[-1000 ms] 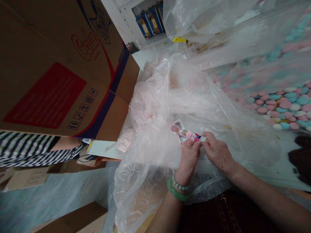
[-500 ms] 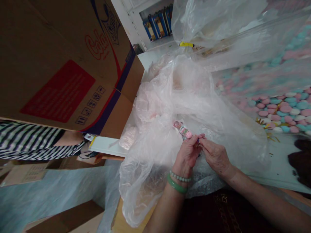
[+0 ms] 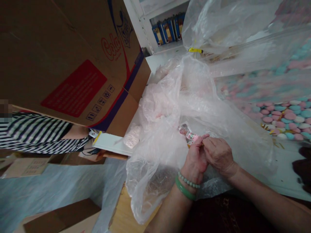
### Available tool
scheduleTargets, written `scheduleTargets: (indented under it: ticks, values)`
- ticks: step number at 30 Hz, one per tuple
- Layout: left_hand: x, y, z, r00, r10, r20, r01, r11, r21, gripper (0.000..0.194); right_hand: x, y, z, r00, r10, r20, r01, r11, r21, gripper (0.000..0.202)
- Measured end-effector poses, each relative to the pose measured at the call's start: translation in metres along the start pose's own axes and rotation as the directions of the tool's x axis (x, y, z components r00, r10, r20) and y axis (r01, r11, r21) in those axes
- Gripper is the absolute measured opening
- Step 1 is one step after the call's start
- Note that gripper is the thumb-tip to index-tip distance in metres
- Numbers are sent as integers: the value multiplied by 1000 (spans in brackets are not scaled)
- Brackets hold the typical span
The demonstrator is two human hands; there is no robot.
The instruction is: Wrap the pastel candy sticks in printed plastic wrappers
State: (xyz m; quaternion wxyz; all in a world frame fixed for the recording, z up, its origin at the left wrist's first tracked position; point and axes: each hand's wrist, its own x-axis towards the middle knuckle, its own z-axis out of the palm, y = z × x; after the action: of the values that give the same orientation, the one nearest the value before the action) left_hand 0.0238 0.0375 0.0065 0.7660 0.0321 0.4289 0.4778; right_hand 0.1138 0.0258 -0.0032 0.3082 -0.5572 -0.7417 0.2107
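At far left, a person in black-and-white striped clothing (image 3: 41, 132) is partly covered by a large brown cardboard carton with red "Cola" lettering (image 3: 80, 42). Lower down, an open, plain brown cardboard box (image 3: 63, 221) is cut off by the bottom edge. Right of the carton, the white, flat worktop (image 3: 110, 144) carries a small, pale pink, plastic-wrapped bundle (image 3: 132, 136) and a broad, crumpled spread of clear plastic (image 3: 159, 149). Behind that, upright blue narrow boxes (image 3: 167, 32) line a white shelf. Over the middle of the plastic is a small, slim, pink-and-clear wrapped packet (image 3: 187, 132), its far end pointing away from the person. The left hand (image 3: 196, 158), wearing a pale green bead bracelet (image 3: 188, 181) and a smooth green bangle (image 3: 184, 190), has its fingers closed on the packet. Touching it, the right hand (image 3: 220, 156) has fingers curled tight, gripping the packet's near end, which they mostly hide. Farther right lie flat, rounded pink, pale blue and white pieces (image 3: 289, 116), and nearer, a dark brown thing (image 3: 302, 168), cut off at the edge.
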Motion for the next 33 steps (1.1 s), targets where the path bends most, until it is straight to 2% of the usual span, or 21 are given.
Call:
scheduleTargets:
  ticks: [1,2,4,6,8,10,13,14,16,18,20,22,24,26,27,28,29,30,31,32,33]
  values:
    - [-1,0,-2,1000,-6,20,7,1000,-20,20,3,2,0,993,112,47,-119,972,204,20]
    - [-2,0,-5,999,-7,46,9,999,-41,25,6,4,0,965,220,144,-261,870,418,17]
    - [-6,2,-12,994,39,99,-39,999,1,42,9,7,0,844,317,433,-537,476,696,12]
    - [-11,7,-18,983,74,166,-99,984,147,53,11,9,0,710,260,655,-695,107,711,14]
    - [-14,14,-23,975,65,212,-131,940,315,50,10,9,-2,657,218,722,-734,-33,678,21]
    - [-15,21,-26,974,111,196,-187,883,430,37,9,7,-5,703,245,668,-700,75,710,22]
    - [-13,25,-28,956,266,127,-293,811,506,28,9,0,-13,851,376,366,-517,479,709,16]
    - [-12,23,-28,959,253,126,-281,807,520,30,11,-2,-16,874,395,283,-471,550,689,13]
    - [-11,18,-25,980,107,169,-182,825,535,34,16,-6,-18,875,400,272,-461,523,717,19]
    - [-10,10,-21,982,-33,185,-74,835,545,36,23,-7,-15,849,409,334,-492,384,781,23]
    - [-8,4,-16,994,42,97,-90,819,567,34,30,-5,-10,834,472,287,-465,320,826,23]
    - [-5,-1,-14,970,241,-17,-181,771,611,31,30,-1,-10,843,513,161,-402,403,822,23]
    - [-2,-1,-13,922,384,-47,-268,720,640,29,20,1,-23,882,465,70,-374,603,705,27]
    - [0,3,-14,914,405,-37,-293,719,630,27,-5,4,-50,930,355,90,-352,796,492,31]
    - [1,5,-15,924,380,-38,-279,740,612,27,-21,7,-69,941,276,194,-335,839,430,27]
    - [1,8,-16,938,344,-47,-252,769,588,26,-39,13,-88,911,185,368,-341,841,420,19]
    - [1,11,-17,951,303,-60,-219,797,562,26,-56,22,-107,827,121,550,-398,815,420,12]
    - [1,14,-18,961,267,-69,-190,823,536,25,-72,34,-124,708,104,698,-504,767,397,11]
    - [1,15,-19,968,239,-73,-170,842,512,24,-85,48,-138,630,169,758,-608,714,346,15]
    - [1,16,-19,973,222,-71,-159,855,493,23,-95,64,-147,613,288,736,-674,677,296,18]
    - [1,15,-18,975,211,-67,-154,864,479,22,-102,81,-151,655,433,619,-688,680,252,22]
